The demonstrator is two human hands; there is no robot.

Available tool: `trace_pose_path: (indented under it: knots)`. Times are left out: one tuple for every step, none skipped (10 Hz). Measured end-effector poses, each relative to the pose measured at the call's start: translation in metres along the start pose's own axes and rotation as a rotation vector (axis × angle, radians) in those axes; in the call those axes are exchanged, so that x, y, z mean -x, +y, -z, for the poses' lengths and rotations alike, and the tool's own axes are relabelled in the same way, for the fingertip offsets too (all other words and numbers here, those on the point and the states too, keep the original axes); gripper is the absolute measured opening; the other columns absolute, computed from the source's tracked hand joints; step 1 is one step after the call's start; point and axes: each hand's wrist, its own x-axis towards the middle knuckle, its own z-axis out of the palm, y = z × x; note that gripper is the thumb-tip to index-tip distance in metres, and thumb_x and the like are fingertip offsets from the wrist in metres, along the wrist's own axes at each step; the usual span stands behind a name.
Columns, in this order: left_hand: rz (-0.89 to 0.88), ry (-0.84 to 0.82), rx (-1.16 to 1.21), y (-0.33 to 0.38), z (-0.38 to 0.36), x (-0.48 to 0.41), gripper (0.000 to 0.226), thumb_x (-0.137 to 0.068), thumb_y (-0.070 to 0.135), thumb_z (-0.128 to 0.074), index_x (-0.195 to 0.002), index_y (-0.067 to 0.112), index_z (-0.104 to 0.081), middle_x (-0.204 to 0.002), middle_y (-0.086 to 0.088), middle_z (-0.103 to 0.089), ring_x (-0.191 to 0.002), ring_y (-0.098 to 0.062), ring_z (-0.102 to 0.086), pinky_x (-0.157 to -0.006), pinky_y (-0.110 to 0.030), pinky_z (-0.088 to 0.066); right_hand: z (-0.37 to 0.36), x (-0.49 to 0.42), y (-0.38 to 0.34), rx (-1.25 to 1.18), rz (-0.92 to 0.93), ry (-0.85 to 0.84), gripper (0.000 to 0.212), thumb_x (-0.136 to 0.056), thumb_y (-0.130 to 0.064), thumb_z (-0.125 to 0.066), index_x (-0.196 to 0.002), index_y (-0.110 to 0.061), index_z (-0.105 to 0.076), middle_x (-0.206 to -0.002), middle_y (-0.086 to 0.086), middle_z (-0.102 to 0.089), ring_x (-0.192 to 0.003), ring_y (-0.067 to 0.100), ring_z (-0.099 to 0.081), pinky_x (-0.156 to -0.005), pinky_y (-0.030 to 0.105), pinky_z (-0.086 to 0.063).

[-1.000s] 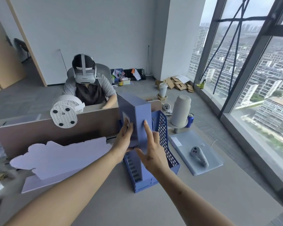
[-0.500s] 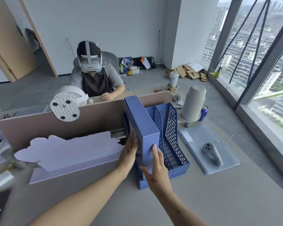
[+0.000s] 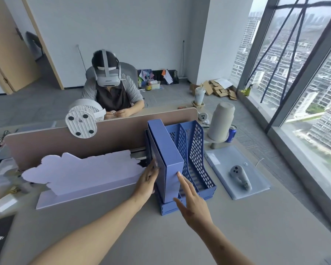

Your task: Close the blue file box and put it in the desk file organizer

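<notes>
Blue box (image 3: 167,159) stood upright in the organizer (image 3: 194,165) at frame centre; left hand (image 3: 147,181) lay flat against its side, right hand (image 3: 192,202) splayed, one fingertip touching its spine.

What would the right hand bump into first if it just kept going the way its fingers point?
Most likely nothing new: the right hand points up and away, and its fingertip already seems to touch the front edge of the blue file box, standing in the leftmost slot of the file organizer. Pushing on would press the box deeper in.

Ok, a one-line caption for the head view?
Closed blue file box upright in the blue mesh desk file organizer's leftmost slot, left hand and right hand steadying it.
</notes>
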Motion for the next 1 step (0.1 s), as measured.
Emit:
trace_pose_path:
  knots:
    - [-0.010, 0.046, -0.027, -0.0058, 0.0127, 0.0096, 0.054, -0.098, 0.044, -0.046, -0.150, 0.035, -0.032, -0.133, 0.006, -0.049, -0.136, -0.029, -0.047, -0.107, -0.045, -0.042, 0.0191, 0.0022, -0.0071, -0.052, 0.009, 0.069, 0.076, -0.094, -0.038, -0.052, -0.145, -0.060, 0.001, -0.152, -0.041, -0.010, -0.106, -0.007, -0.055, -0.072, 0.026, -0.054]
